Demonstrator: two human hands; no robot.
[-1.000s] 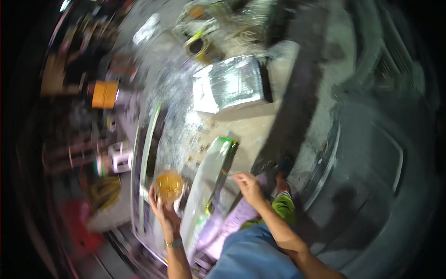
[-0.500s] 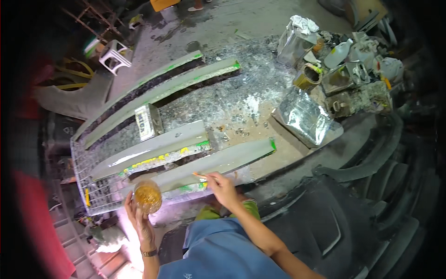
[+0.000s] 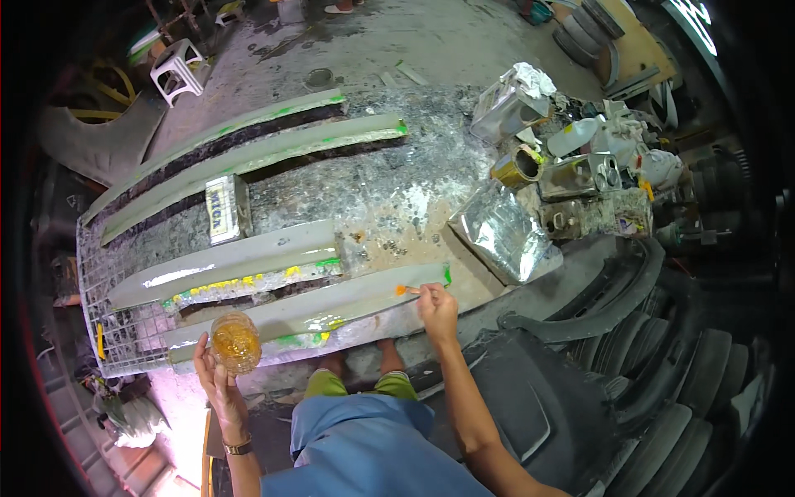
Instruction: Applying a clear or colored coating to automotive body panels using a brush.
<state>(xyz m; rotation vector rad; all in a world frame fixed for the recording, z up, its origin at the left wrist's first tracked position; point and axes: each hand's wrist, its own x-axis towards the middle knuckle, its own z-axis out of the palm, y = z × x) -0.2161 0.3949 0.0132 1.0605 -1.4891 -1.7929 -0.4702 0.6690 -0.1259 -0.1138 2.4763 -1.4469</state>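
Orange brush [image 3: 402, 290] in fwd R hand [image 3: 437, 313]; jar [image 3: 236, 342] in L [image 3: 222, 391]

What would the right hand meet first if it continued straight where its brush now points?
Probably the nearest grey strip, beyond the brush in the right hand; I cannot tell if the bristles touch it.

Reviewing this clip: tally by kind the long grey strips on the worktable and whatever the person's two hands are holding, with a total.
Long grey strips: 4
Clear container, left hand: 1
Brush, right hand: 1
Total: 6
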